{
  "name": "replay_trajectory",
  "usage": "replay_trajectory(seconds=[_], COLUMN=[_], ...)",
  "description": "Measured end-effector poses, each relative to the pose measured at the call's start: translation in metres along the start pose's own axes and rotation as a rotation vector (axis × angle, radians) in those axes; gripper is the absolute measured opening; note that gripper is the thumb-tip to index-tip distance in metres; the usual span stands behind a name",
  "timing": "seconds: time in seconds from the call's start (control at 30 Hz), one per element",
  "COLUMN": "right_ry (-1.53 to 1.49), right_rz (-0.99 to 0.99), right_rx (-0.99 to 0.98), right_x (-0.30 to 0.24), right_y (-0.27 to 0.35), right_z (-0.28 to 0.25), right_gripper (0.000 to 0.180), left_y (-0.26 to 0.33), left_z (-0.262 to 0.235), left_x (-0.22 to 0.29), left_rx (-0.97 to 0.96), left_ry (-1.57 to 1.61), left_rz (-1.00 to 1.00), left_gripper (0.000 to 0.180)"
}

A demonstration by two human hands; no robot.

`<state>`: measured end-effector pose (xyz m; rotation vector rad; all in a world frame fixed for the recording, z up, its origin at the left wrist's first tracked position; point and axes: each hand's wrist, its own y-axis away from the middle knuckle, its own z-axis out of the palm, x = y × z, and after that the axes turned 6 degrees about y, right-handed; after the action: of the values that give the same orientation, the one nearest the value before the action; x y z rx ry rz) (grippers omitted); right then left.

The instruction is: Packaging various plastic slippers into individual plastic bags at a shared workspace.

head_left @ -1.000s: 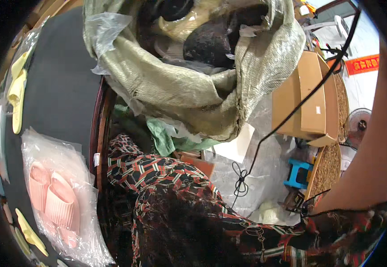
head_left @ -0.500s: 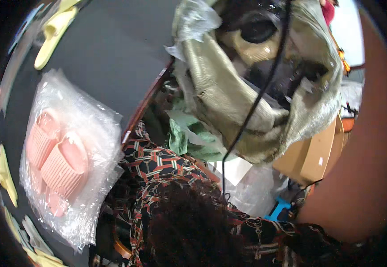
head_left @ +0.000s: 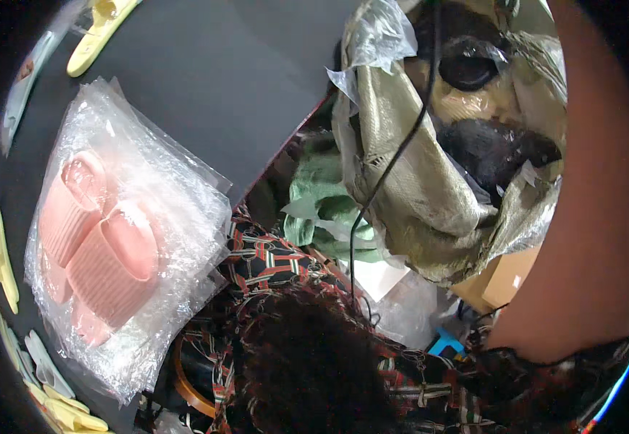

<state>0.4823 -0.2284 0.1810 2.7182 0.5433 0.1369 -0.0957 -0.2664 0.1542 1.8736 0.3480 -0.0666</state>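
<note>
A pair of pink ribbed slippers (head_left: 90, 246) lies inside a crumpled clear plastic bag (head_left: 162, 195) on a dark table top (head_left: 235, 72) at the left. My right arm (head_left: 582, 217) rises bare along the right edge, and its hand is out of the picture. It passes close beside a large olive woven sack (head_left: 401, 181) that stands open, with dark shoes (head_left: 488, 148) and a tan one inside. My left hand is not visible. My patterned red, black and white garment (head_left: 271, 260) fills the lower middle.
A black cable (head_left: 394, 155) hangs down across the sack. Green cloth (head_left: 321, 202) is bunched between table and sack. A cardboard box (head_left: 502, 278) and a blue stool (head_left: 444, 343) sit below the sack. Yellow slippers (head_left: 101, 32) lie along the table's far and left edges.
The view has swung left and tilted. The sack has slid from top centre to upper right, the bagged pink slippers have come toward the middle, and my right arm now fills more of the right side.
</note>
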Motion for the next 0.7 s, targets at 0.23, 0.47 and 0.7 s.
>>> replay_trajectory(seconds=[0.23,0.47,0.7], right_ry=[0.006,-0.557,-0.224], right_rz=[0.139,0.071,0.148], right_rx=[-0.108,-0.448,0.281], right_x=[-0.035,-0.104,-0.197], right_y=[0.039,0.079,0.105], right_z=[0.005,0.078,0.268], right_gripper=[0.040,0.031,0.047], left_y=[-0.028,-0.047,-0.060], left_z=[-0.023,-0.019,-0.003], left_x=[0.053,0.103,0.141], left_rx=[-0.132,-0.293,-0.414], left_ry=[-0.171,-0.333,-0.451], left_rz=[0.192,0.349,0.512], left_gripper=[0.059,0.058,0.057])
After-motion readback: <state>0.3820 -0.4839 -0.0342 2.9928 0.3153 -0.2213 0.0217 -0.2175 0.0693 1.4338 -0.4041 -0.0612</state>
